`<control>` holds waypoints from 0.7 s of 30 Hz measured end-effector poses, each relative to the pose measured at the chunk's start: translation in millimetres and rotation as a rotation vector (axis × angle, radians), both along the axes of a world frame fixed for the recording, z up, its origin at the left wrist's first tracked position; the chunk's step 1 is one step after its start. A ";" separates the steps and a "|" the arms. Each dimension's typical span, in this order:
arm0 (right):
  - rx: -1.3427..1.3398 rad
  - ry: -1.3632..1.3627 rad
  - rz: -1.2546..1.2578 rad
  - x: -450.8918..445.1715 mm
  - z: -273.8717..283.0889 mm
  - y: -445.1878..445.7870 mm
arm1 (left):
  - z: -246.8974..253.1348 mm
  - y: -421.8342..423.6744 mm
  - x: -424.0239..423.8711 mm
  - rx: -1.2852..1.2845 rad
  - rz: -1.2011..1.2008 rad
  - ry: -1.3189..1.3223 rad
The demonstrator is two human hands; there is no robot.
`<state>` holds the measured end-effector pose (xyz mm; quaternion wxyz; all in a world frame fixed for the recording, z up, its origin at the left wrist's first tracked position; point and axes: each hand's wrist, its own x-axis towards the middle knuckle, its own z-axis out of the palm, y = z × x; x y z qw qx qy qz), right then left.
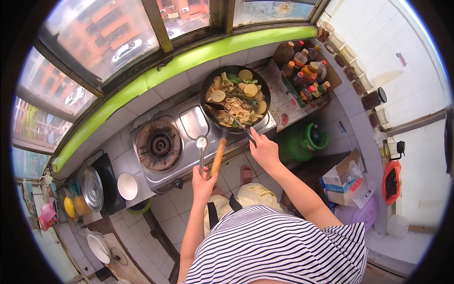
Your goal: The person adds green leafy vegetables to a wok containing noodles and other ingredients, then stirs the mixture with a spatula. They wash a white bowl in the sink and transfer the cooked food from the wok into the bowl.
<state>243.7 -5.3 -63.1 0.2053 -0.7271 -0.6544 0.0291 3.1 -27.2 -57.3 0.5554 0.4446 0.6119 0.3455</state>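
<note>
A black wok (203, 85) sits on the right burner of a steel gas stove. Inside it are wide pale strips, leafy greens and round pale slices (250, 90) in some brown liquid. My right hand (265, 151) grips the black handle of a cooking spatula (234, 117), whose dark blade rests in the food at the wok's left side. In my left hand (203, 184) a metal spoon (201, 145) is held upright, its bowl above the stove's front. The wok's wooden handle (219, 154) reaches down to that hand; whether the fingers also close around it is unclear.
The left burner (160, 145) of the stove (194, 122) is bare. Sauce bottles (300, 58) crowd a box at the right, above a green gas cylinder (306, 142). Left of the stove stand a white bowl (127, 186) and a metal lid (93, 189). Windows run along the back.
</note>
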 end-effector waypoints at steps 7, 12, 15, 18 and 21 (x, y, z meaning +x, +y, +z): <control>0.091 0.055 -0.088 27.4 38.3 4.9 | -2.9 -1.9 -1.1 0.013 0.011 -0.018; 0.132 -0.047 -0.279 75.9 30.8 19.5 | -3.2 -0.4 -1.3 0.035 -0.010 0.019; 0.067 -0.043 -0.354 85.2 20.3 26.0 | -22.0 0.4 -5.3 0.134 -0.035 0.076; 0.022 0.194 -0.433 81.6 20.3 28.5 | -17.4 0.4 -5.0 0.089 -0.030 0.055; -0.027 0.442 -0.459 81.1 25.1 25.3 | -2.2 0.0 -0.4 0.017 -0.003 -0.006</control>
